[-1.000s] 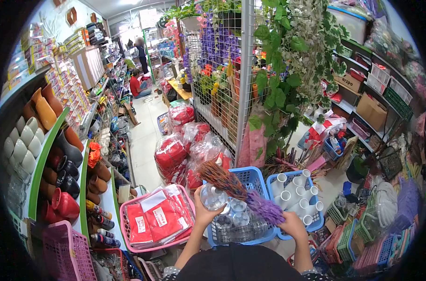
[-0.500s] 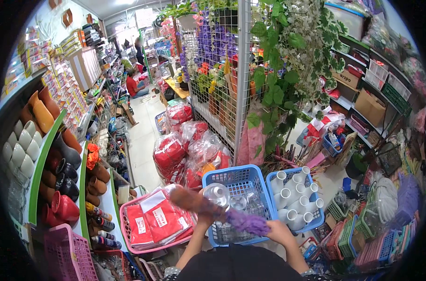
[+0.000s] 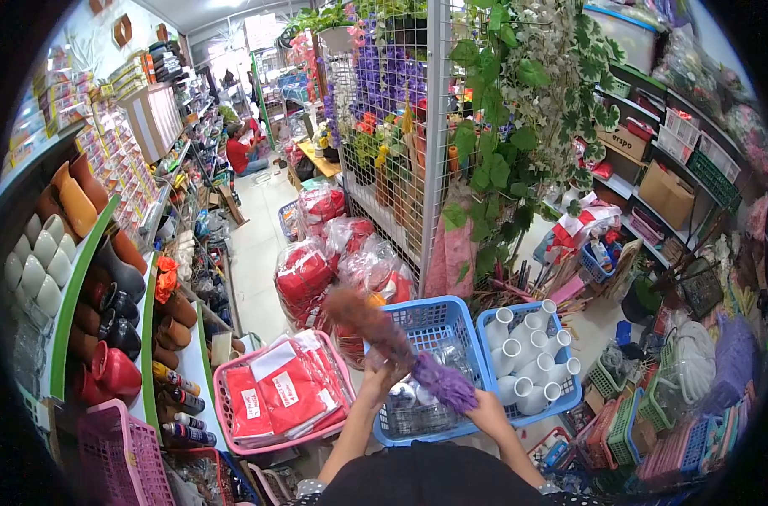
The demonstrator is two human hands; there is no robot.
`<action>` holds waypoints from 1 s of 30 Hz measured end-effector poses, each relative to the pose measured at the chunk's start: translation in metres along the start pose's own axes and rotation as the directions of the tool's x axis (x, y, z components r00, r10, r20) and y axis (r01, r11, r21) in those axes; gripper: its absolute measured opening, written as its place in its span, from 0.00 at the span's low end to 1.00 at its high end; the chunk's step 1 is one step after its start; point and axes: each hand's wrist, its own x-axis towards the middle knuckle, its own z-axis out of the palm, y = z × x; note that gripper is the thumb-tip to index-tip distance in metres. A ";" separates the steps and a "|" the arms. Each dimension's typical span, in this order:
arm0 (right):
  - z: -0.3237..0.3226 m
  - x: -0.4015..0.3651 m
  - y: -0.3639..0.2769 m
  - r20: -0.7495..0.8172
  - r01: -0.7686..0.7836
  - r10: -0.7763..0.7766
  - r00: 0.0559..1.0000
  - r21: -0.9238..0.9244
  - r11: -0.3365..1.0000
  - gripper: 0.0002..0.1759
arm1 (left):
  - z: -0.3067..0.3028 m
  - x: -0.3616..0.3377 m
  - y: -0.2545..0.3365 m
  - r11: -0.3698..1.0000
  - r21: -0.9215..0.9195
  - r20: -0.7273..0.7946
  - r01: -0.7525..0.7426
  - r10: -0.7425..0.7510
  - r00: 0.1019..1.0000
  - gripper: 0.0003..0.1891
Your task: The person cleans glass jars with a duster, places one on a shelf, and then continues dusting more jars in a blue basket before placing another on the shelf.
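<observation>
My right hand (image 3: 487, 413) is closed around the purple end of a fluffy brown-and-purple duster (image 3: 367, 323). The duster slants up to the left and is blurred by motion. My left hand (image 3: 381, 377) is beside its middle, fingers curled around a clear round container (image 3: 403, 393) that the duster mostly covers. Below both hands stands a blue plastic basket (image 3: 430, 309) with several clear containers (image 3: 443, 358) inside. At its right, a second blue basket (image 3: 576, 396) holds several white vases (image 3: 536, 367).
A pink basket (image 3: 223, 384) of red packets (image 3: 291, 390) is at the left. Plastic-wrapped red bundles (image 3: 304, 274) lie ahead by a wire grid (image 3: 388, 126). Shelved vases (image 3: 118, 371) line the left side. A person in red (image 3: 239, 154) sits farther down the aisle.
The duster has swung to a steeper slant, its brown end shifting right and upward. My right hand has moved slightly left. The clear container at my left hand is now mostly hidden.
</observation>
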 end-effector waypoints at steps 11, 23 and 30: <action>-0.021 -0.023 0.013 0.023 0.036 -0.033 0.999 -0.150 0.988 0.20 | -0.025 0.019 -0.024 0.924 -0.354 -0.046 -0.146 0.138 0.989 0.24; -0.047 -0.014 0.031 -0.033 0.009 -0.013 0.999 -0.111 0.994 0.17 | -0.003 0.017 -0.018 0.941 -0.272 0.025 -0.202 0.217 0.976 0.33; -0.064 -0.014 0.018 -0.021 -0.024 0.024 0.999 0.027 0.999 0.19 | 0.021 0.005 -0.007 0.956 -0.174 0.093 -0.238 0.256 0.962 0.50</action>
